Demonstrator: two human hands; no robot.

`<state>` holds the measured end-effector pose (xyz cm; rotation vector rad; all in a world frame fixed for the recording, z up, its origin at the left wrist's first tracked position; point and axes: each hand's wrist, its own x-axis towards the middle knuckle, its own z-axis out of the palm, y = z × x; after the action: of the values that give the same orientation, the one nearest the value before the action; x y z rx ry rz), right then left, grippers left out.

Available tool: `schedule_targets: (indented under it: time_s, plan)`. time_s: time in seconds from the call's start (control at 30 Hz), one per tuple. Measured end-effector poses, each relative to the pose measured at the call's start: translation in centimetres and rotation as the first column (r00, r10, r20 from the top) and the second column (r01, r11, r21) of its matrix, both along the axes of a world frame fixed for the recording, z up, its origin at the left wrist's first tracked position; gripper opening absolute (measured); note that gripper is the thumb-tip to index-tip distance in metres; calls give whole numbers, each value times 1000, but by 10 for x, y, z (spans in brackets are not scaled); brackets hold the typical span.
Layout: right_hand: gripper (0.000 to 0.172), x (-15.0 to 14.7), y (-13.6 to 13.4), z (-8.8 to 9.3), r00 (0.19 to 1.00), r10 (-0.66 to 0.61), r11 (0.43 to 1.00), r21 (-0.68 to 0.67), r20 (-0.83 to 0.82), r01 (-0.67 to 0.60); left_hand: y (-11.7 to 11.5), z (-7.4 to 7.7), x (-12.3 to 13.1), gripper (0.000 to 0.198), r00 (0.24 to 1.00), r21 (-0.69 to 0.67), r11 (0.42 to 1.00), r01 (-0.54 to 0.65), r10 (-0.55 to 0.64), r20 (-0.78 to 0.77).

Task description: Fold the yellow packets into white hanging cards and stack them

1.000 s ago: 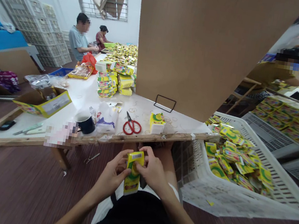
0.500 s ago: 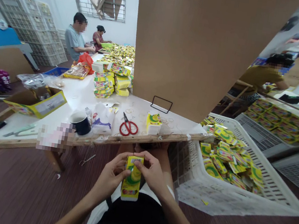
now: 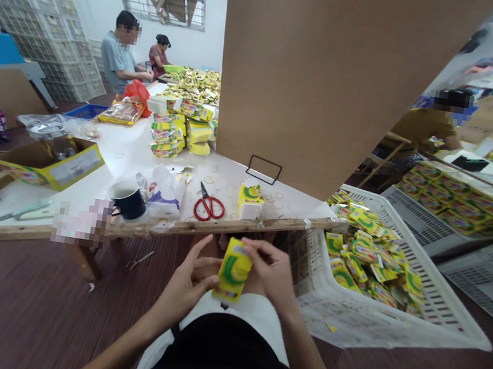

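A small flat yellow and green carton [image 3: 233,271] hangs tilted over my lap. My right hand [image 3: 271,269] pinches it by its upper right corner. My left hand [image 3: 192,277] is at the carton's lower left edge, index finger stretched up and fingers apart; its thumb tip appears to touch the edge. On the table edge in front stands a small stack of similar cartons [image 3: 251,203]. Red-handled scissors [image 3: 209,205] lie to its left.
A white plastic crate [image 3: 375,320] of loose cartons stands at my right. A large cardboard sheet [image 3: 317,90] rises from the table. A dark mug [image 3: 130,201], a tissue pack [image 3: 167,197] and an open box [image 3: 72,168] are on the left. Co-workers sit farther off.
The carton has been raised and tilted, moving slightly right. My left hand has loosened its grip and spread its fingers, while my right hand has shifted to the top corner.
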<state>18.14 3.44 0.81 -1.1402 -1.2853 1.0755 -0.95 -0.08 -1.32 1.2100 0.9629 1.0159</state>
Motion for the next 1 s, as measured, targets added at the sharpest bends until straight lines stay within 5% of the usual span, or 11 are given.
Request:
schedule_targets:
  time_s: [0.1,0.27,0.47,0.7,0.77,0.83,0.9,0.93,0.97,1.0]
  plan:
    - [32,17,7,6,996,-84,996,-15,-42,84,0,0,4,81,999,-12,1000,11,-11,31]
    - [38,5,5,-6,993,47,987,-147,-106,-63,-2,6,6,70,984,-53,993,106,-97,151]
    - [38,-13,0,-15,967,139,984,-82,-213,-159,0,5,-4,50,981,-62,998,20,-8,196]
    - [27,-9,-1,-7,986,167,985,-36,-8,-168,0,2,-1,52,984,-98,995,29,-12,176]
    - [26,17,8,-2,991,41,998,51,130,-48,0,3,0,63,989,-115,993,37,-20,147]
    - [26,59,23,6,895,-318,935,260,312,242,2,2,0,71,994,-129,992,8,6,105]
    - [25,102,44,12,534,-738,670,542,414,507,4,-2,-1,72,997,-126,991,-38,45,55]
    - [25,119,54,14,394,-808,589,619,437,520,6,-5,-2,71,998,-125,991,-55,59,35]
    - [24,131,65,14,328,-824,566,655,461,501,7,-8,-2,69,998,-126,990,-63,66,20]
    - [24,135,75,11,324,-795,607,655,514,451,7,-10,-1,67,998,-129,990,-61,63,7]
